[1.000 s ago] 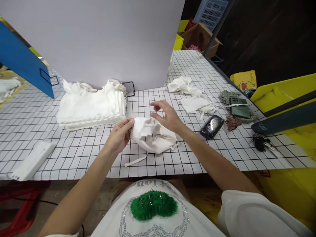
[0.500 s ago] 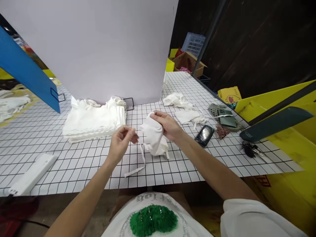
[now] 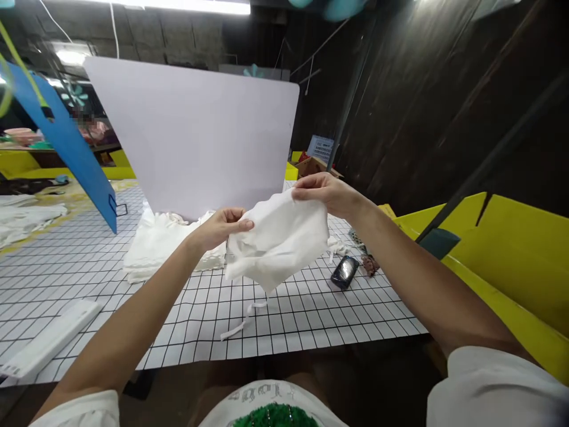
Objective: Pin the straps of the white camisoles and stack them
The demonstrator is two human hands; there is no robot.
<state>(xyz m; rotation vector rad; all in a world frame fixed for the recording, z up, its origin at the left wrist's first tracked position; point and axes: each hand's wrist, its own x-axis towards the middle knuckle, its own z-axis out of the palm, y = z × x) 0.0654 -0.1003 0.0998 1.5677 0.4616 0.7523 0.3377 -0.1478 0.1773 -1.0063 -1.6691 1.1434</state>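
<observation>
A piece of thin white cloth [image 3: 280, 237] is stretched between my two hands above the grid-patterned table [image 3: 293, 326]. My left hand [image 3: 224, 228] pinches its left edge between thumb and fingers. At the upper right corner, my right hand [image 3: 326, 193] grips the cloth the same way. The fabric sags in folds to a point at the bottom. A narrow white strap [image 3: 244, 321] lies on the table just below it; whether it joins the cloth I cannot tell. Behind my left hand is a stack of folded white cloths [image 3: 151, 252].
A large white board [image 3: 200, 136] stands behind the stack, a blue panel [image 3: 75, 142] at left. A white power strip [image 3: 51, 338] lies front left. To the right are a dark phone-like object [image 3: 344, 273], a brownish lacy bundle [image 3: 369, 265] and yellow bins [image 3: 524, 261].
My left hand has taken hold of the cloth. Both hands have lifted it off the table and spread it out from a bunched shape. My view has tilted upward.
</observation>
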